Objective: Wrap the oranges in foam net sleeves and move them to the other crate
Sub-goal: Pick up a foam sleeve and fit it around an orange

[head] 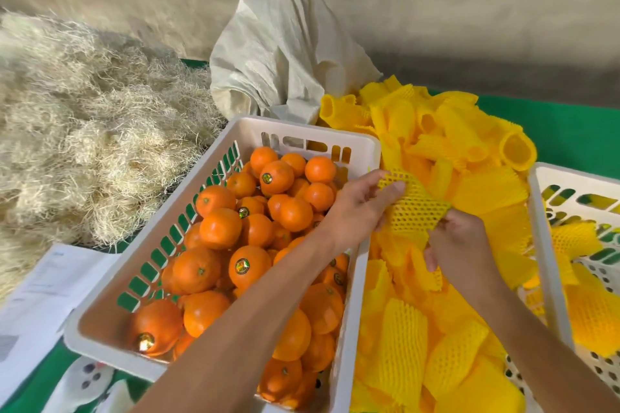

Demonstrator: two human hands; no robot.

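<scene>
A white slotted crate [364, 245] in the middle holds several bare oranges [221, 228]. To its right lies a heap of yellow foam net sleeves [446, 151] on the green table. Over that heap both hands hold one stretched yellow sleeve [414, 208]. My left hand [360, 208] reaches across the crate's right rim and pinches the sleeve's upper left end. My right hand [459, 245] grips its lower right end. Whether an orange is inside the sleeve I cannot tell. A second white crate [543, 228] at the right edge holds several sleeve-wrapped oranges [575, 238].
A big mound of pale wood wool [84, 131] fills the left. A crumpled white sack [285, 57] stands behind the crate, against a grey wall. White papers [43, 298] lie at the lower left on the green table cover [570, 124].
</scene>
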